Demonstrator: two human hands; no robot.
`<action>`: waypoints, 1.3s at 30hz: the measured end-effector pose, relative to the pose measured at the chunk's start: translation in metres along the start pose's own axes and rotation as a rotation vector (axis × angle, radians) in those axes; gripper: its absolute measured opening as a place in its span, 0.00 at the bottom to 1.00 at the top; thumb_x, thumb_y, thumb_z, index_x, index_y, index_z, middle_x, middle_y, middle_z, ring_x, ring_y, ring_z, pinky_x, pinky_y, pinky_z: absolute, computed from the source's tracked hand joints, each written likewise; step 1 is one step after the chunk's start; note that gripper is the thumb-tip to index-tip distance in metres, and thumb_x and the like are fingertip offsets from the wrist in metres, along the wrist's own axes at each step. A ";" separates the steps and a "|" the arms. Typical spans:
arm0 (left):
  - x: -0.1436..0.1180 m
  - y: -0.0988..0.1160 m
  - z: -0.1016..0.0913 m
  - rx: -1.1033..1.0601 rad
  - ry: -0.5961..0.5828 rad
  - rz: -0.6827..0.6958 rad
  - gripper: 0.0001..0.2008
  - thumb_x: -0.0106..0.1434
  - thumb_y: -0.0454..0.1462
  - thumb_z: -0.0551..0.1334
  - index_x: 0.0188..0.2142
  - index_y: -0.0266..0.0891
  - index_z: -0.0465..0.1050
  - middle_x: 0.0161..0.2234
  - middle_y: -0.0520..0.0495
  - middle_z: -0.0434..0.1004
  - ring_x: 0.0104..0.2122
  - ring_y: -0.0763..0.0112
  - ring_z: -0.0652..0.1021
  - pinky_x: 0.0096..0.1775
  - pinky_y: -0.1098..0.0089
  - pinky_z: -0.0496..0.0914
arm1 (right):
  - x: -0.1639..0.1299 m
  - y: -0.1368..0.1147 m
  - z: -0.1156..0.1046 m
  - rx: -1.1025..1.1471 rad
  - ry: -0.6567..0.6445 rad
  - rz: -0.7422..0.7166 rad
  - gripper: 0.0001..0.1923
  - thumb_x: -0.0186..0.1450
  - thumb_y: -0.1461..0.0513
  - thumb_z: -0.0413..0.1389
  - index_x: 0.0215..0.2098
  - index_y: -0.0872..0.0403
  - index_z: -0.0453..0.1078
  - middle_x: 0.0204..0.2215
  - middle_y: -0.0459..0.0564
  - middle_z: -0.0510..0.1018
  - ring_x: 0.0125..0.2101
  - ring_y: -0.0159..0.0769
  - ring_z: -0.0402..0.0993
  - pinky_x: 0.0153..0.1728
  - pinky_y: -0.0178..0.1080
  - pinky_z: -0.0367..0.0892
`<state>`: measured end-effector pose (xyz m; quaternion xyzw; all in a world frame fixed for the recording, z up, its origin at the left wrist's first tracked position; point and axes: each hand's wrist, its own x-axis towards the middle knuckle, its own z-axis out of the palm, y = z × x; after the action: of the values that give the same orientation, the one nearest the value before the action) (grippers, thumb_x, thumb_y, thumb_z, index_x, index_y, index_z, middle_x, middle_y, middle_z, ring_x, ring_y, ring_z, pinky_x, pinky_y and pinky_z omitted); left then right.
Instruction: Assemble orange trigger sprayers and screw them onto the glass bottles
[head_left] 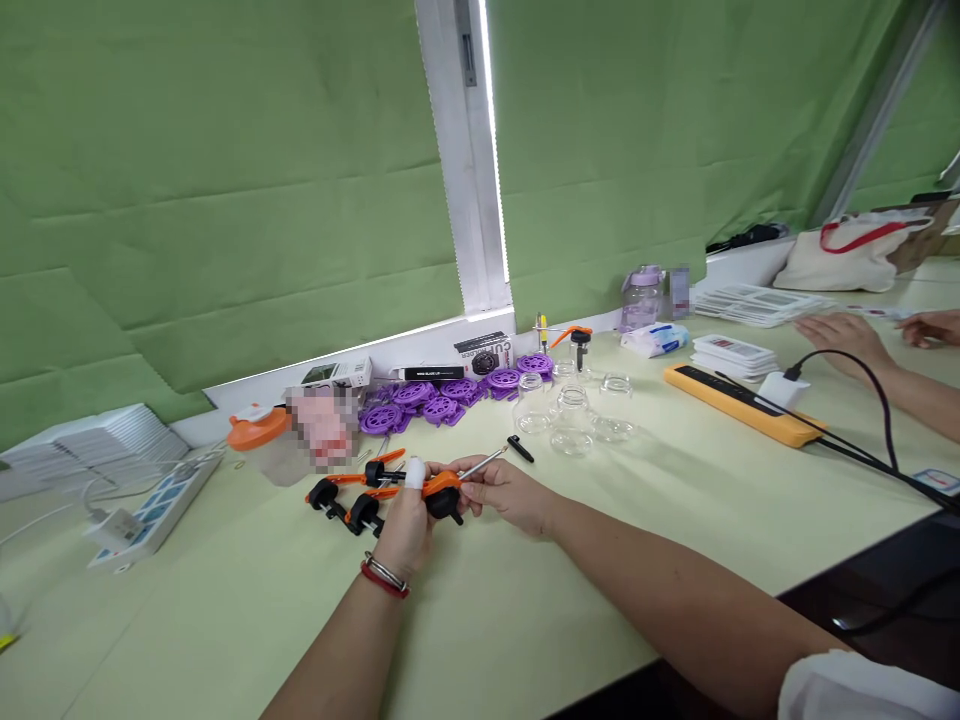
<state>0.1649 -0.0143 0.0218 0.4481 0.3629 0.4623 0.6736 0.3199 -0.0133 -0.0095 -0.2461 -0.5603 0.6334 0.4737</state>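
Hands: my left hand (405,525) is closed round an orange-and-black spray pump head (442,492), a white-taped finger on top; my right hand (510,490) pinches the thin tube (484,463) sticking out of it.
Pump head: held just above the pale green table (525,600), beside more orange pump heads (352,495) lying to my left.
Beyond: clear glass jars (571,418), purple plastic wheels (442,400), a black cap (520,449).
Right side: a yellow power strip (739,405); another person's hands (840,335) near white cards (731,352).
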 end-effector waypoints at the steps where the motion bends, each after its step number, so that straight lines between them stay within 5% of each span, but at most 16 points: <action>1: 0.000 0.000 0.000 0.001 0.001 -0.025 0.23 0.58 0.54 0.56 0.35 0.36 0.68 0.24 0.48 0.74 0.23 0.68 0.76 0.27 0.69 0.69 | 0.000 -0.001 -0.001 -0.010 0.001 0.001 0.21 0.58 0.55 0.60 0.46 0.55 0.68 0.25 0.44 0.71 0.24 0.28 0.64 0.28 0.35 0.58; 16: -0.003 0.003 0.004 -0.137 -0.084 -0.008 0.14 0.58 0.45 0.60 0.33 0.34 0.70 0.23 0.49 0.71 0.18 0.75 0.69 0.22 0.73 0.62 | -0.005 -0.013 -0.002 0.009 0.005 0.067 0.21 0.55 0.54 0.63 0.42 0.56 0.68 0.17 0.38 0.64 0.17 0.23 0.52 0.19 0.31 0.44; 28: -0.002 0.008 -0.001 -0.180 -0.081 0.049 0.10 0.60 0.41 0.58 0.38 0.37 0.67 0.23 0.49 0.71 0.21 0.71 0.72 0.26 0.70 0.65 | 0.000 -0.007 -0.009 -0.059 0.046 -0.016 0.18 0.60 0.51 0.58 0.40 0.56 0.66 0.19 0.40 0.66 0.17 0.24 0.56 0.19 0.30 0.52; 31: 0.002 0.013 -0.004 -0.194 0.033 0.136 0.09 0.59 0.40 0.58 0.37 0.37 0.67 0.22 0.50 0.69 0.20 0.72 0.70 0.25 0.71 0.64 | 0.003 -0.003 -0.014 -0.325 0.188 -0.067 0.20 0.67 0.50 0.45 0.44 0.56 0.67 0.28 0.48 0.73 0.25 0.29 0.65 0.27 0.35 0.61; 33: 0.006 0.015 -0.007 -0.204 0.096 0.167 0.09 0.58 0.39 0.59 0.36 0.36 0.66 0.23 0.51 0.69 0.19 0.72 0.70 0.24 0.71 0.64 | 0.006 0.002 -0.017 -0.692 0.227 -0.130 0.17 0.68 0.55 0.45 0.46 0.56 0.69 0.34 0.52 0.75 0.33 0.35 0.68 0.36 0.39 0.63; 36: 0.011 0.014 -0.013 -0.218 0.156 0.178 0.08 0.57 0.39 0.59 0.34 0.37 0.65 0.22 0.52 0.68 0.18 0.74 0.69 0.23 0.71 0.64 | 0.013 0.012 -0.015 -1.256 0.081 -0.218 0.14 0.66 0.64 0.49 0.48 0.54 0.71 0.41 0.54 0.75 0.41 0.40 0.66 0.43 0.43 0.60; 39: 0.015 0.011 -0.017 -0.234 0.177 0.188 0.07 0.58 0.39 0.58 0.32 0.37 0.64 0.21 0.53 0.67 0.17 0.76 0.67 0.22 0.72 0.62 | 0.016 0.018 -0.005 -1.589 -0.044 -0.219 0.15 0.64 0.68 0.50 0.46 0.54 0.71 0.41 0.54 0.75 0.41 0.41 0.66 0.40 0.42 0.59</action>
<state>0.1506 0.0059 0.0253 0.3563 0.3212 0.6000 0.6402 0.3115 0.0045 -0.0242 -0.4408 -0.8738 -0.0004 0.2052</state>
